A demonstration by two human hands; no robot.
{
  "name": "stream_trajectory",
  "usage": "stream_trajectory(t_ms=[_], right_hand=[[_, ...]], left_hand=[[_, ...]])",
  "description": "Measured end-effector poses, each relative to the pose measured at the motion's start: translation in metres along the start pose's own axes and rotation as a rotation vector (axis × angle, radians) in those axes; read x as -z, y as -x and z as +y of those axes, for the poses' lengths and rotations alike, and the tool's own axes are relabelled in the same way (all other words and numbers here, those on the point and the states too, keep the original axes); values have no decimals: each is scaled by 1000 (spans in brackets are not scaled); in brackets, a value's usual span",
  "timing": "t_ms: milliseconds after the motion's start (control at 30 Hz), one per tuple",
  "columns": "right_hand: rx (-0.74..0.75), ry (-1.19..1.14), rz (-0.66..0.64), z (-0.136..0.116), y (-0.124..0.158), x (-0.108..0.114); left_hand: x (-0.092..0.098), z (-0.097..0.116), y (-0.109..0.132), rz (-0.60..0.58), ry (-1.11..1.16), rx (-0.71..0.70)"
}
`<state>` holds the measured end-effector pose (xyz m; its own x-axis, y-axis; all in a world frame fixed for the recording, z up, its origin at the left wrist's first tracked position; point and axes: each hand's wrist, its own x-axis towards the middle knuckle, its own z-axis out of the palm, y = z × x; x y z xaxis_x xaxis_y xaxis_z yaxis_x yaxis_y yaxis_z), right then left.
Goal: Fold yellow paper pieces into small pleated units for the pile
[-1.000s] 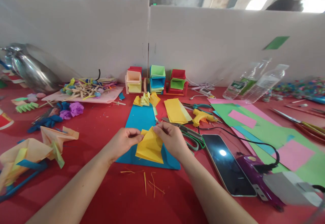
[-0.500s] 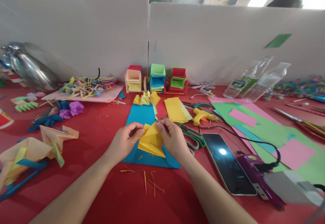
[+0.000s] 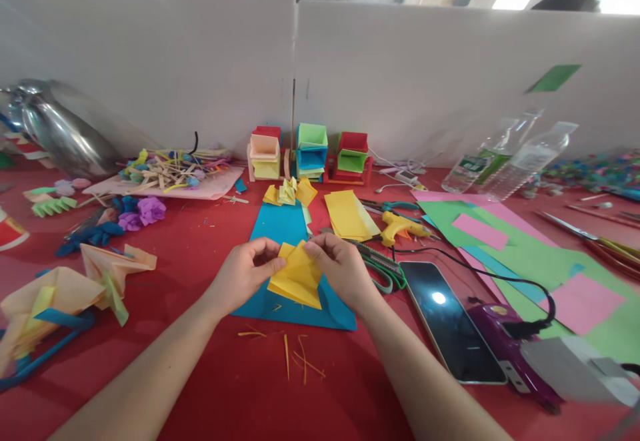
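Between my two hands is a folded piece of yellow paper [image 3: 299, 281], held above a blue sheet [image 3: 335, 311]. My left hand [image 3: 249, 269] pinches its upper left edge with thumb and forefinger. On the other side, my right hand [image 3: 343, 267] grips the upper right edge, thumb towards me. Folded yellow paper pieces [image 3: 289, 192] lie at the far end of the blue sheet. A stack of yellow paper [image 3: 349, 215] rests beyond my right hand. Thin yellow offcuts [image 3: 287, 355] are scattered on the red table nearer me.
Green-handled scissors [image 3: 387, 273], a yellow glue gun [image 3: 403, 227] and a phone [image 3: 453, 324] lie to the right. Small paper boxes [image 3: 312, 147] stand by the white partition [image 3: 150, 47]. Crumpled peach paper [image 3: 55, 297] is at left, plastic bottles [image 3: 530, 157] at back right.
The folded yellow paper has tilted and shifted slightly left in my hands. Both hands keep their pinch, and the blue sheet's near left corner has moved a little left.
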<state>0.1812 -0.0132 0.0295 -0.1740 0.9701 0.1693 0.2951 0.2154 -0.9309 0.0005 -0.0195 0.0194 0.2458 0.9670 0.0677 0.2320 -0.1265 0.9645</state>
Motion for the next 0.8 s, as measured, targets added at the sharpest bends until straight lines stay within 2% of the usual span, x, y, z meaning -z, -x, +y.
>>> stream_trajectory(t_ms=[100, 333, 467, 800], right_hand=[[-35, -61, -71, 1, -1, 2], [-66, -119, -25, 6, -1, 1], [-73, -118, -13, 4, -1, 2], [-70, -246, 156, -2, 2, -4]], left_hand=[[1, -1, -1, -15, 56, 15], [8, 4, -1, -34, 161, 62], [13, 4, -2, -65, 95, 74], [9, 9, 3, -37, 11, 30]])
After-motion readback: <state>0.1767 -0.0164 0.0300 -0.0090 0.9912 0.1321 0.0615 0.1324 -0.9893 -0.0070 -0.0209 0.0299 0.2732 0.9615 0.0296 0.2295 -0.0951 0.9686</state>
